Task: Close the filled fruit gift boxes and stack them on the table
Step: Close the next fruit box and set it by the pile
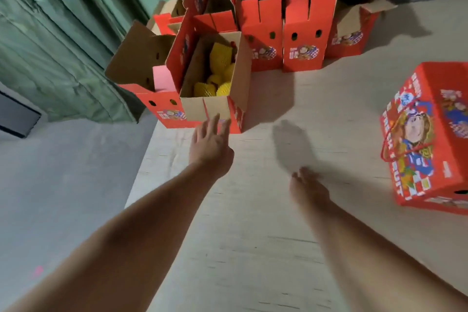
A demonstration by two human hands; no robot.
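An open red gift box (195,99) stands near the table's left edge, its flaps up, with fruit in yellow foam nets (220,71) inside. My left hand (211,143) reaches toward its near flap, fingers straight, fingertips just short of or touching the box. Blurred by motion, my right hand (307,186) hovers low over the table, fingers relaxed and holding nothing. A closed red gift box (430,139) with a rope handle lies at the right edge of the view.
Several more open red boxes (301,33) stand in a row at the back of the pale table (253,235). A green curtain (63,33) hangs at the left. The table's left edge drops to a grey floor (63,185).
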